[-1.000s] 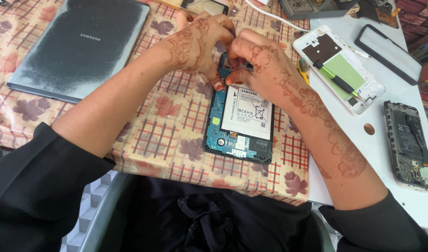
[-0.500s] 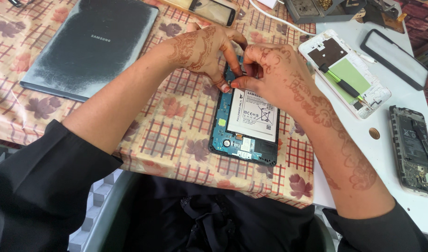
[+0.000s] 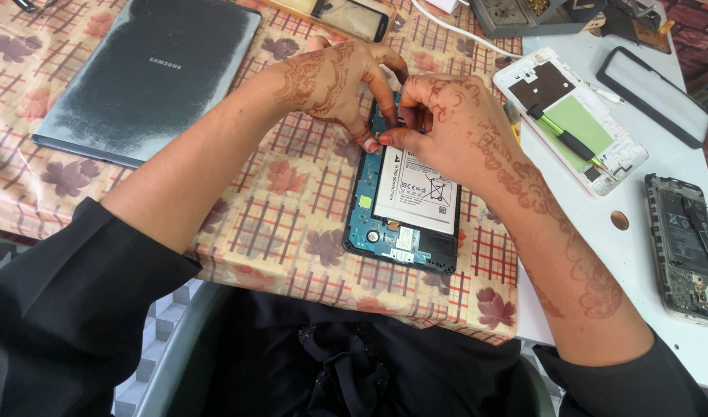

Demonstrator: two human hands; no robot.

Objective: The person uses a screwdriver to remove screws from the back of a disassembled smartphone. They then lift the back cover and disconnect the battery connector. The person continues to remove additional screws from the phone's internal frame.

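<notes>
Both hands meet at the top edge of an opened tablet (image 3: 404, 205) that lies back-up on a flowered, checked tablecloth (image 3: 292, 208). The left hand (image 3: 335, 81) curls downward, its fingertips pressed against the upper left corner of the tablet's blue frame. The right hand (image 3: 454, 120) is bent over the same edge, thumb and forefinger pinched together right at the top of the white battery (image 3: 417, 193); whether something tiny sits between those fingers cannot be told. The battery fills most of the tablet's open back, with the blue circuit board showing along the left side and below it.

Left of the tablet, well apart, a dark grey tablet back cover (image 3: 153, 73) rests on the cloth. Above the tablet, beyond the hands, lies a phone (image 3: 354, 15) with a glass face. Right of the tablet, on a white table (image 3: 640, 255), sits a white opened phone (image 3: 570, 116) with a green patch and a black tool across it. Farther right lies a black stripped phone (image 3: 684, 247), and above that a dark flat case (image 3: 653, 96).
</notes>
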